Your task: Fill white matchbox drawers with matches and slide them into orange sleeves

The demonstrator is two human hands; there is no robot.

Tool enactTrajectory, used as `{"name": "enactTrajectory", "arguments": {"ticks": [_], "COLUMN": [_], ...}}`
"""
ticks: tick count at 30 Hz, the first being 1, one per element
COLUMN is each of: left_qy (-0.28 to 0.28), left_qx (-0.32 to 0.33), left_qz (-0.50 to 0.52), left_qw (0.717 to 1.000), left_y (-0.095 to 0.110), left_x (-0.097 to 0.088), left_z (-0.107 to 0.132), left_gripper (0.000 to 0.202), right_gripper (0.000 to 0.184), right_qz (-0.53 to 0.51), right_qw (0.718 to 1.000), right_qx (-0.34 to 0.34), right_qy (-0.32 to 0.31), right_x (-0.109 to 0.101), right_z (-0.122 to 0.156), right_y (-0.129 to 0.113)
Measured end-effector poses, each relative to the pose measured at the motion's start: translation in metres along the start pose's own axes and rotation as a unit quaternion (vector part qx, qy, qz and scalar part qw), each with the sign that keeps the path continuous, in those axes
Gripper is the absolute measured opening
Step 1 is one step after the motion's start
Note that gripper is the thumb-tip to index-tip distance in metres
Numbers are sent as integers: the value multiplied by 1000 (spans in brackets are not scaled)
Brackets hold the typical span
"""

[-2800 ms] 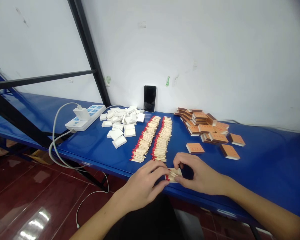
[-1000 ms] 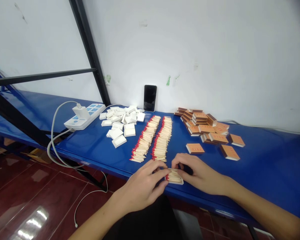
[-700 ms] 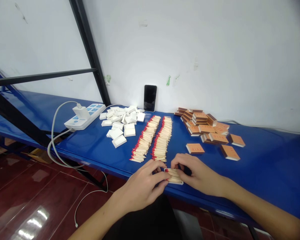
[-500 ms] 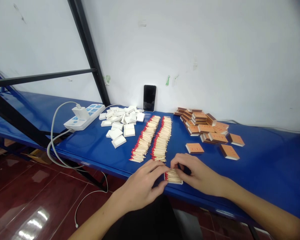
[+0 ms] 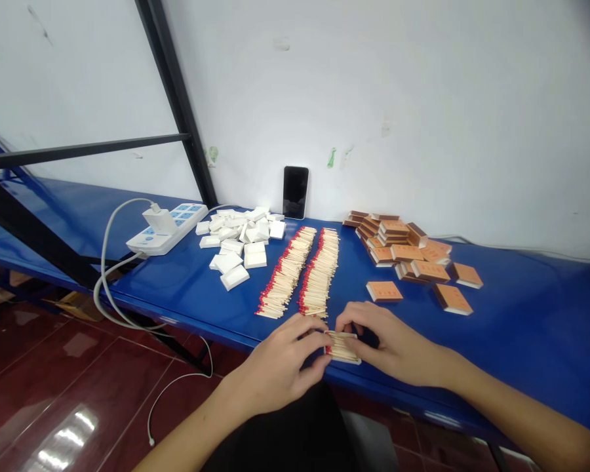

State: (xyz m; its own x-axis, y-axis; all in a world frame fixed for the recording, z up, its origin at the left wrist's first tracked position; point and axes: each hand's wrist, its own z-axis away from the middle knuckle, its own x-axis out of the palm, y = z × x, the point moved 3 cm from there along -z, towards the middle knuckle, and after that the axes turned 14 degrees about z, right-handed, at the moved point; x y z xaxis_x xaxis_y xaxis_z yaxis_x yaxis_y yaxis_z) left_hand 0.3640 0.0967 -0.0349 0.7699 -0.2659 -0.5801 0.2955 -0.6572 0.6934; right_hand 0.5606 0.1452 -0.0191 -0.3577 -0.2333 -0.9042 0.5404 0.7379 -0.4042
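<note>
Near the table's front edge lies a small white matchbox tray [image 5: 348, 360] filled with matches [image 5: 343, 351], red heads to the left. My left hand [image 5: 286, 364] grips the tray's left end, its fingertips over the match heads. At the opposite end my right hand [image 5: 393, 344] has fingers and thumb closed on the tray, the thumb lying against the matches. Just beyond my hands are two long rows of loose matches, a left row [image 5: 288, 272] and a right row [image 5: 320, 272]. The undersides of my fingers are hidden.
White matchbox trays [image 5: 233, 246] lie heaped at the back left. Orange-brown matchboxes [image 5: 406, 252] are piled at the back right, with a few lying apart. A phone [image 5: 295, 192] leans on the wall. A power strip [image 5: 170, 229] with cables and a black metal frame [image 5: 174, 78] stand left.
My left index finger has come down over the match heads in the tray. Both hands stay in almost the same place, and the tray's far rim shows more.
</note>
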Motion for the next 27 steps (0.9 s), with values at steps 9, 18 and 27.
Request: {"name": "enactTrajectory", "arguments": {"ticks": [9, 18, 27], "left_qy": [12, 32, 39], "left_qx": [83, 83, 6], "left_qz": [-63, -113, -100], "left_qw": [994, 990, 994], "left_y": [3, -1, -9], "left_x": [-1, -16, -13], "left_z": [11, 22, 26], "left_gripper": [12, 15, 44], "right_gripper": [24, 24, 24], "right_qz": [3, 110, 131], "right_qw": [1000, 994, 988], "right_qx": [3, 9, -70], "right_qy": [11, 13, 31], "right_x": [-2, 5, 7], "right_z": [2, -12, -36], "right_y": [6, 11, 2]}}
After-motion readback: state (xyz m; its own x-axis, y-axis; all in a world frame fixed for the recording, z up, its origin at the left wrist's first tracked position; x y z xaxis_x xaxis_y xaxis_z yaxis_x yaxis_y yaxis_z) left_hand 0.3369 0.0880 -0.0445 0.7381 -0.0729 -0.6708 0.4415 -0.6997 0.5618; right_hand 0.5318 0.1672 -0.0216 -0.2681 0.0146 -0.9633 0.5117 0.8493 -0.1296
